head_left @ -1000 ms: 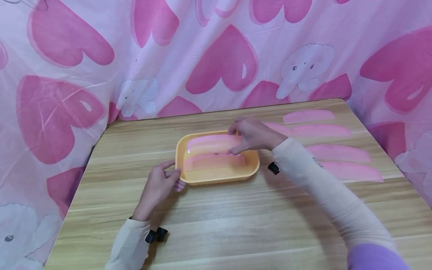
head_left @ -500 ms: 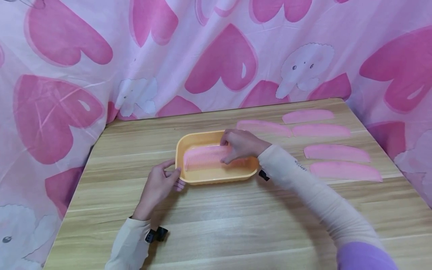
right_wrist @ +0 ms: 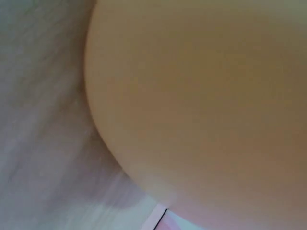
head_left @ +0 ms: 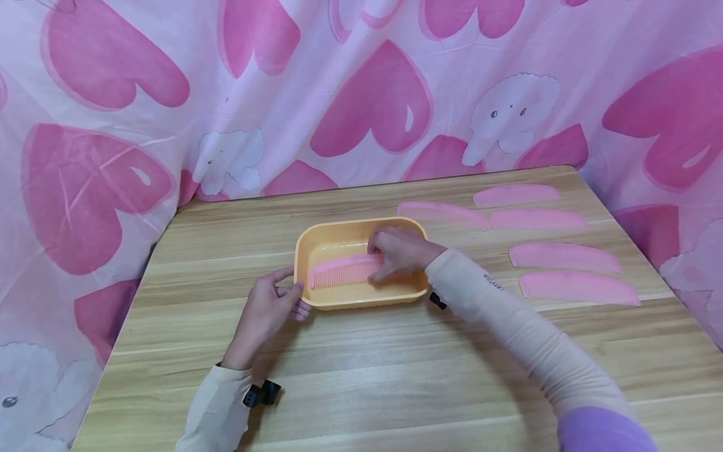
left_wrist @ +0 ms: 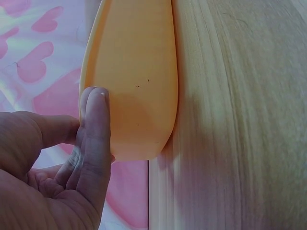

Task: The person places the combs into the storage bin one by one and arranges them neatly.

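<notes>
Right of the right hand (head_left: 398, 253), five loose combs (head_left: 565, 256) crowd the worktop (head_left: 395, 376). Beyond it, the curtain (head_left: 361, 94) closes the far edge. Bare wood lies open nearer the person.

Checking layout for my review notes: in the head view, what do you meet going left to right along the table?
Left hand → orange tray → comb in the tray → right hand → row of loose pink combs.
</notes>
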`<action>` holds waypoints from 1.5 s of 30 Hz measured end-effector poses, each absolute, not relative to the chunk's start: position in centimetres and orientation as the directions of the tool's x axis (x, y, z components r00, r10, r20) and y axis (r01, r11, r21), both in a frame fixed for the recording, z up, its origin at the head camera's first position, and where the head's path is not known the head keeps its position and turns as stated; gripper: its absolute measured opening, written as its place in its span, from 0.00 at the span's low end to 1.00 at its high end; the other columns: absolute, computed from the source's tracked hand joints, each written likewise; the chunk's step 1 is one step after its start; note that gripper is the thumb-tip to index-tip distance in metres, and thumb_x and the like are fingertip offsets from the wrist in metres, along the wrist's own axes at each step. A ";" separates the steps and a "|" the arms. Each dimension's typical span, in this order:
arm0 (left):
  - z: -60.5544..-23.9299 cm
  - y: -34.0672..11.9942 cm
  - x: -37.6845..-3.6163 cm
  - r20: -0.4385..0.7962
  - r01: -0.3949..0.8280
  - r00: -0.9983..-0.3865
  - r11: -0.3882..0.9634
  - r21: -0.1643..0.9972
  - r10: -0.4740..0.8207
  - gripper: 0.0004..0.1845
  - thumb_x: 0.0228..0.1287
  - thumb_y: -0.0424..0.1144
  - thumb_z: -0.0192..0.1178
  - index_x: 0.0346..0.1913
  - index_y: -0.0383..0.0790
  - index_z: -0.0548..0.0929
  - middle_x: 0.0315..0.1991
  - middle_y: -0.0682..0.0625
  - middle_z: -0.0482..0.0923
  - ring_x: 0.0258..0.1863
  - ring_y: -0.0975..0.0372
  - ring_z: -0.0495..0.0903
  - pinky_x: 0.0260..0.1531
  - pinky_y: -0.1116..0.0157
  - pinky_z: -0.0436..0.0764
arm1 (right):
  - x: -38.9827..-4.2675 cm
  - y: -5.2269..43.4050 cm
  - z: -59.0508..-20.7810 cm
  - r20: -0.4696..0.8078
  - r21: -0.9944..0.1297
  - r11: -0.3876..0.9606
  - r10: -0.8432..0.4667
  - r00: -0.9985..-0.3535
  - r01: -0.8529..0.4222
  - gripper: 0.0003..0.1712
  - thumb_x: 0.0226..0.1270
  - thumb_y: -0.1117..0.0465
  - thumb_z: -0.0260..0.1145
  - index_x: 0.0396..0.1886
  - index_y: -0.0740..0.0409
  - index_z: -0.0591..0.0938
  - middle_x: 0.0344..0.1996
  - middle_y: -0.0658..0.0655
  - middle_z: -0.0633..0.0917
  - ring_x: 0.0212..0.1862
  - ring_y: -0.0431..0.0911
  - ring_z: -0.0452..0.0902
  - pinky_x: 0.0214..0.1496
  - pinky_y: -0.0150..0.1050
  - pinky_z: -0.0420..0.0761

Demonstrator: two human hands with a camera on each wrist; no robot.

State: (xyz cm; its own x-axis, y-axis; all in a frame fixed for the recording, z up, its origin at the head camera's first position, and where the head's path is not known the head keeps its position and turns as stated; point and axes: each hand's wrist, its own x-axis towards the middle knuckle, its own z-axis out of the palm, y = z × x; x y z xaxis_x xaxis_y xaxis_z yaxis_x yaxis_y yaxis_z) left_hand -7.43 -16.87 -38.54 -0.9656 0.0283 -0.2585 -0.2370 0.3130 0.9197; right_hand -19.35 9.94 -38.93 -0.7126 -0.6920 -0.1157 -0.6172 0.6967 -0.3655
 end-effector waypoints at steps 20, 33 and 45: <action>-38.5 -16.9 -7.3 -0.240 -0.215 -0.970 0.332 0.918 0.035 0.24 0.76 0.30 0.54 0.71 0.26 0.67 0.27 0.40 0.86 0.24 0.55 0.86 0.28 0.61 0.90 | -18.7 11.6 -36.7 -0.104 -0.464 0.664 -0.698 -0.709 -0.587 0.34 0.54 0.46 0.81 0.53 0.65 0.85 0.50 0.56 0.82 0.48 0.51 0.78 0.52 0.42 0.82; -38.4 -16.8 -7.3 -0.256 -0.233 -0.966 0.338 0.912 0.024 0.25 0.76 0.31 0.54 0.72 0.27 0.66 0.28 0.39 0.86 0.24 0.55 0.87 0.28 0.62 0.90 | -18.7 18.6 -32.9 0.006 -0.509 0.687 -0.600 -0.800 -0.519 0.32 0.55 0.52 0.81 0.54 0.65 0.84 0.52 0.60 0.83 0.51 0.55 0.79 0.52 0.52 0.83; -38.2 -16.7 -7.4 -0.276 -0.252 -0.961 0.351 0.902 0.019 0.25 0.77 0.31 0.54 0.72 0.28 0.66 0.30 0.38 0.87 0.25 0.55 0.87 0.29 0.62 0.90 | -16.0 28.3 -32.5 0.011 -0.551 0.743 -0.450 -0.893 -0.381 0.27 0.56 0.56 0.81 0.53 0.63 0.84 0.51 0.60 0.84 0.52 0.55 0.78 0.54 0.54 0.80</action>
State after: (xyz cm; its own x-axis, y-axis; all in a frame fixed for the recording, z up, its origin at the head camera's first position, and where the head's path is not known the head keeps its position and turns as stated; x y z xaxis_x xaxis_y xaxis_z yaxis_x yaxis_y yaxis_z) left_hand -7.39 -16.72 -38.24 -0.9610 0.0185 -0.2760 -0.2523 0.3507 0.9019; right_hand -15.98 28.35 -32.48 -0.8931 -0.4497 0.0111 -0.3808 0.7426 -0.5510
